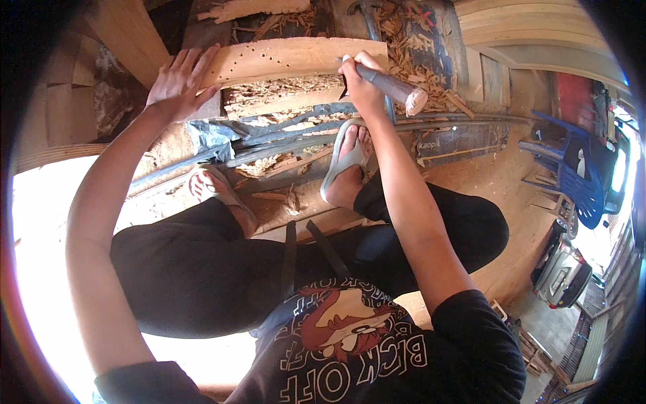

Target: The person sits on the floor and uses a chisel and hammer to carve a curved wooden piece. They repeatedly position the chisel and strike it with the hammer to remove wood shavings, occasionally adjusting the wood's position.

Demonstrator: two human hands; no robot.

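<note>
A light wooden board (282, 57) dotted with small dark holes lies across the upper middle. My left hand (180, 84) grips its left end, fingers over the top and thumb at the near edge. My right hand (363, 84) is closed round a tool with a thick, round wooden handle (396, 87) that points down to the right, at the board's right part. A narrow dark piece shows below my fingers; the tool's head is too hidden to make out. Beneath the board lies a rough, splintered wooden strip (282, 101).
Wood shavings (457, 97), long bars or pipes (262, 151) and a crumpled plastic sheet (212, 141) surround my sandaled feet (346, 165). Planks (121, 30) stand at upper left, stacked timber (525, 23) at upper right. A blue plastic chair (582, 185) and a vehicle (562, 273) are at the right.
</note>
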